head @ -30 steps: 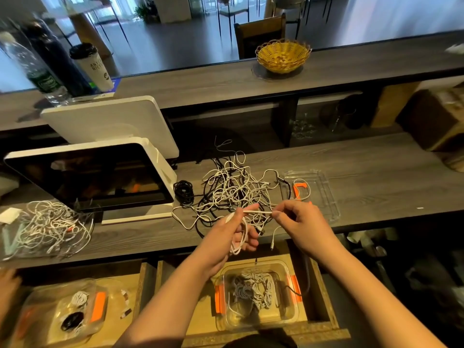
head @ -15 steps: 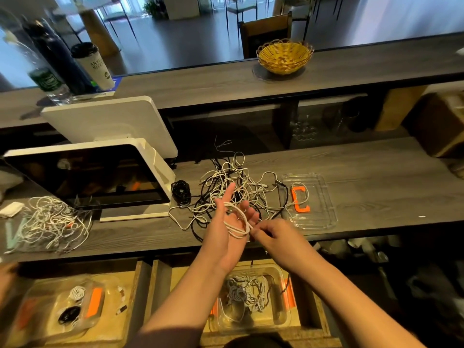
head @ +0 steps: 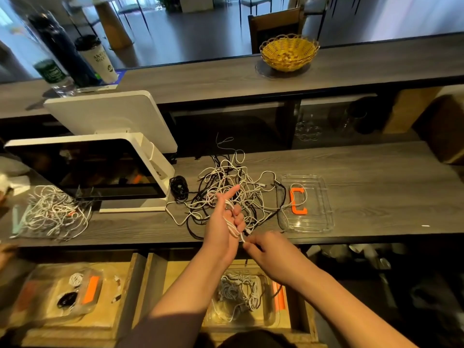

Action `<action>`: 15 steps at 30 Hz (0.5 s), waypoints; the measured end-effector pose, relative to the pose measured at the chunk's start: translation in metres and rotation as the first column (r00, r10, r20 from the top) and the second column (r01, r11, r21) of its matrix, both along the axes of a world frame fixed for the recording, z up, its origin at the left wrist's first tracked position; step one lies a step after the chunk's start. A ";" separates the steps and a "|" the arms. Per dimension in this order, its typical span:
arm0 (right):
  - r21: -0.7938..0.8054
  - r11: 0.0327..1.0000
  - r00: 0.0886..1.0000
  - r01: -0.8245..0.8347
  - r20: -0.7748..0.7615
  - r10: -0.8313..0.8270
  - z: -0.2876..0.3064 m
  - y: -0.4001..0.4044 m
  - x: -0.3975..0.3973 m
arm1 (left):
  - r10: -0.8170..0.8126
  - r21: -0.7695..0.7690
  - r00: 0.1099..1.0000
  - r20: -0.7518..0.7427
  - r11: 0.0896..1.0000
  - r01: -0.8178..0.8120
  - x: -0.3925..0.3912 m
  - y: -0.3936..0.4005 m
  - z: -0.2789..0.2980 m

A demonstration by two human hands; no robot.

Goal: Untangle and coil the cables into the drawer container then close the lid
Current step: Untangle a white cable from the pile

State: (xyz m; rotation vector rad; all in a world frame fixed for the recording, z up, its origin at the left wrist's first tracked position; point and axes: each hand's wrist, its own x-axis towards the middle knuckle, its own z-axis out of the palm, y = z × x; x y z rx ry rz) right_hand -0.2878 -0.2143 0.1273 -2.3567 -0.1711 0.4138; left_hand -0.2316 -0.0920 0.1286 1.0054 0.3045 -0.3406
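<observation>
Fingers: left hand (head: 224, 222) upright, index extended, thin white cable (head: 232, 226) looped round the curled ones.
Right hand (head: 267, 249): pinches that cable's end just below the left fingers.
Tangle (head: 233, 189): black and white cords beyond the fingertips.
Container (head: 241, 297): clear plastic, below the hands.

I have a single view, from a camera worn on the person's head. It looks forward and steeply down over a grey wooden counter (head: 364, 177), close enough that both forearms run in from the bottom edge and meet near the middle of the picture. The wide lens bends the counter edge and the upper shelf (head: 200, 76) into curves. Below the counter edge I look straight down into an open drawer (head: 155, 277). Towards the top the view reaches past the shelf to a floor with chairs, far off and blurred. With only this view, nothing is shared with another.
</observation>
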 end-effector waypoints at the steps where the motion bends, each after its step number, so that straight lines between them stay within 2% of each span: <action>1: -0.001 1.000 1.000 -0.017 0.001 0.017 -0.001 -0.002 -0.001 | -0.017 0.035 1.000 0.014 0.999 0.016 -0.001 -0.002 0.000; 5: 0.007 0.999 0.999 -0.040 0.029 0.040 -0.002 -0.008 -0.003 | -0.126 0.217 0.989 0.075 0.970 0.107 -0.002 -0.010 -0.003; 8: 0.015 0.998 0.998 -0.058 0.021 0.058 0.000 -0.012 -0.005 | -0.310 0.435 0.949 0.061 0.864 0.254 -0.005 -0.016 -0.002; 10: 0.051 0.998 0.999 -0.045 0.014 0.044 0.002 -0.016 -0.007 | -0.405 0.522 0.914 0.019 0.784 0.336 -0.008 -0.020 -0.001; 15: 0.185 0.983 1.000 0.011 0.022 -0.016 0.005 -0.026 -0.009 | -0.540 0.574 0.828 -0.152 0.634 0.519 -0.013 -0.026 0.006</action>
